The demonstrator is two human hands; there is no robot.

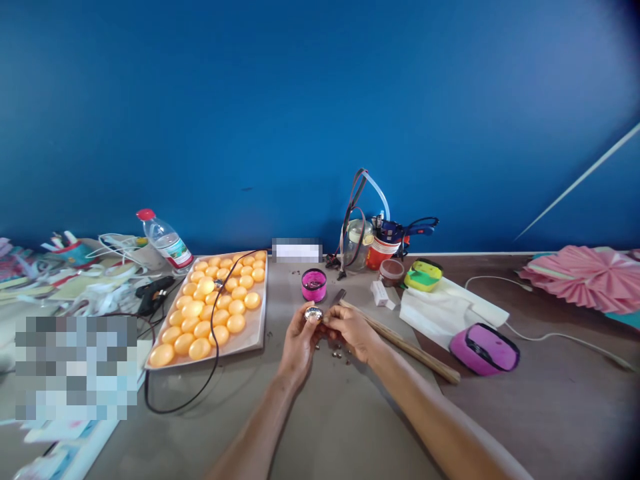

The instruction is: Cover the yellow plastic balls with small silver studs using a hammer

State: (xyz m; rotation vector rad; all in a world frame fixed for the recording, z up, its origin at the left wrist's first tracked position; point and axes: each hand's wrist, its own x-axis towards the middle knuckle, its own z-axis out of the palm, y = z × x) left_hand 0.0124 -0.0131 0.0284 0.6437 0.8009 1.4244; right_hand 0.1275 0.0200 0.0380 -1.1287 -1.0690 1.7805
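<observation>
My left hand (298, 341) is closed around a shiny silver dome-shaped metal piece (313, 312), held a little above the grey table mat (320, 427). Right beside it, the fingers of my right hand (353, 331) are pinched together at the dome's edge; whatever they grip is too small or hidden. Several small shiny metal bits (336, 355) lie on the mat below my hands. Just beyond them stands a small magenta round container (314, 294) with dark little pieces inside. A dark flat strip (339, 296) sticks out behind my right fingers.
At left, a white tray (257, 337) bears many orange balls, crossed by a black cable (216, 360). Behind are a bottle (173, 248) and a glue gun (154, 293). At right lie a wooden stick (415, 348), a magenta mesh pouch (484, 350) and a white cloth (450, 308).
</observation>
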